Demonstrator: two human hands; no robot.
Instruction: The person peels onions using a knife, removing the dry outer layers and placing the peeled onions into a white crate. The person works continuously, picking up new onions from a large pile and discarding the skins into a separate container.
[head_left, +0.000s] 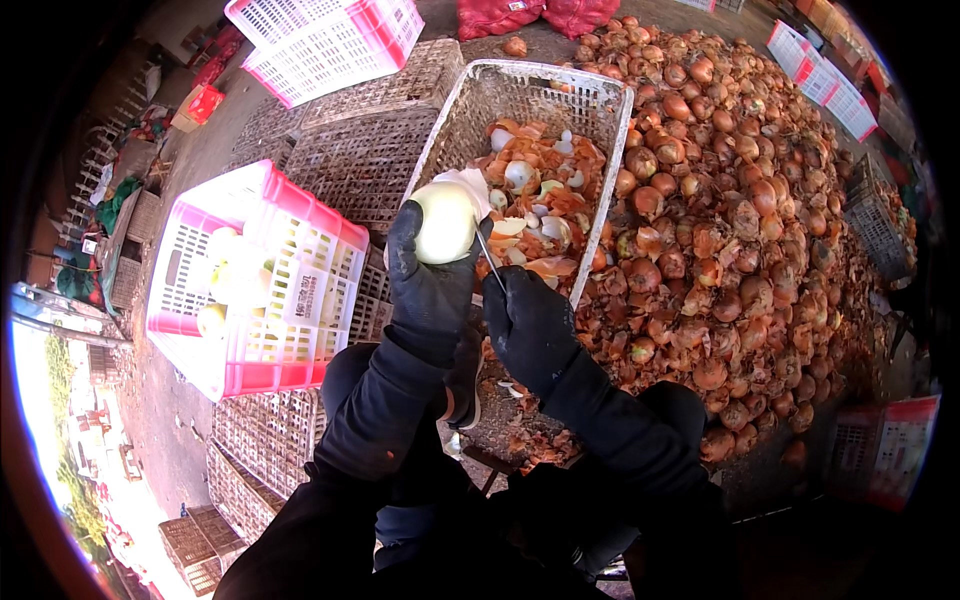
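Note:
My left hand (435, 289), in a dark work glove, holds a pale peeled onion (444, 223) from below. A whitish flap of skin (474, 187) hangs at the onion's upper right side. In my gloved right hand (529, 322) is a thin-bladed knife (489, 251), its blade angled up against the onion's right side; the handle is hidden in the fist. Beyond both hands lies a dirty white plastic crate (626, 112) holding orange onion skins (517, 161) and pale onion scraps (555, 227).
To the right spreads a large heap of unpeeled onions (720, 187). At left a pink-and-white crate (322, 300) with peeled onions (232, 281) rests on stacked brown-stained crates (259, 431). Another pink-and-white crate (330, 52) and red mesh sacks (499, 16) stand farther off.

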